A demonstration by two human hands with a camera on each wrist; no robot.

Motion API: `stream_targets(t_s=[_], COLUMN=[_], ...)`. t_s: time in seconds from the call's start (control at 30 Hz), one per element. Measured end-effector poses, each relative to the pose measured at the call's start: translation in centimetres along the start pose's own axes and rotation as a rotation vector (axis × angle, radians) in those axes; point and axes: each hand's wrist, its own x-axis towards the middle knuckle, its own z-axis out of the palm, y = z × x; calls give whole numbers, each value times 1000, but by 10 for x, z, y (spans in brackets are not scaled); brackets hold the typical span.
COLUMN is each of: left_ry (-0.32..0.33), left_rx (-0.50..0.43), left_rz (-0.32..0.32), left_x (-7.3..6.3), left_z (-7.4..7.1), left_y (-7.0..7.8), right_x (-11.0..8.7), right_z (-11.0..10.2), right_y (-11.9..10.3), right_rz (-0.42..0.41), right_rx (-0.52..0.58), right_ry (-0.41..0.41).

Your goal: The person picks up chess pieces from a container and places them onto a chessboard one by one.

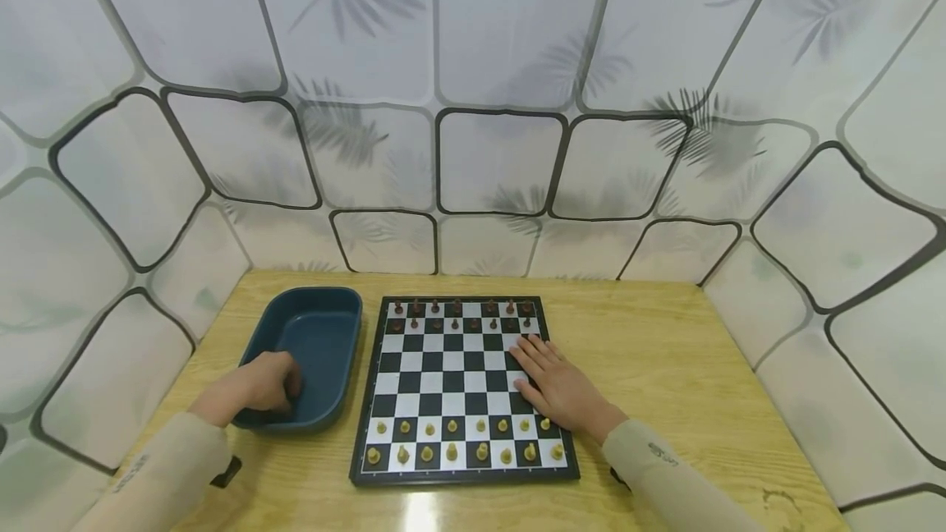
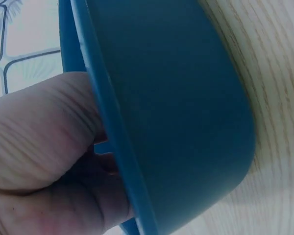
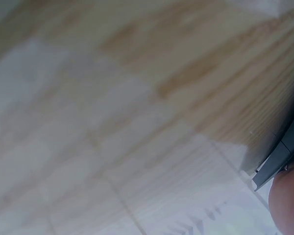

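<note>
My left hand [image 1: 269, 384] reaches over the near-left rim into a deep blue plastic tub [image 1: 347, 384]. In the left wrist view the thumb and fingers dip behind the tub's wall [image 2: 171, 112], their tips hidden; I cannot tell if they hold anything. The right hand [image 1: 554, 384] lies with fingers extended over the right side of a black-and-white chessboard [image 1: 452, 382]. Dark red chess pieces [image 1: 455, 324] fill two far rows, except one bare square in the farthest. Yellow chess pieces [image 1: 452, 451] stand in two near rows. The board's dark edge [image 3: 279, 159] shows beside the right hand in its wrist view.
The tub and chessboard stand side by side on a light wooden table [image 1: 643, 351], tub on the left. A patterned curtain-like wall [image 1: 502, 162] encloses the table at the back and sides. Wood extends right of the board.
</note>
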Motion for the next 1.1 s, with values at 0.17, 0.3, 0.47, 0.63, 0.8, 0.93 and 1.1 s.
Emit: stream_targets(t_s=[0.17,0.3,0.47,0.63,0.8,0.93,1.1], left_ry=[-22,-50,-87,-115,-86,-71,-95], left_rx=[-94,-155,-159,-151,-128,-136,-174], left_rz=[24,48,59,54,66,66,101], left_x=[-1,-3,-6,-7,-6,-6,-9], left_z=[2,1,-2,-5,-3,0,1], left_y=[-1,2,2,2,0,-2,-5], right_x=[0,0,-1,-1,0,0,0], right_z=[-1,-2,-1,-1,-3,-4,-3], right_y=[0,-1,-1,0,-1,-2,-3], right_rz=[-1,-13,-20,-12,-7,-12,-14], right_rx=[-3,0,3,3,5,2,2], right_ry=[7,26,41,30,18,20,27])
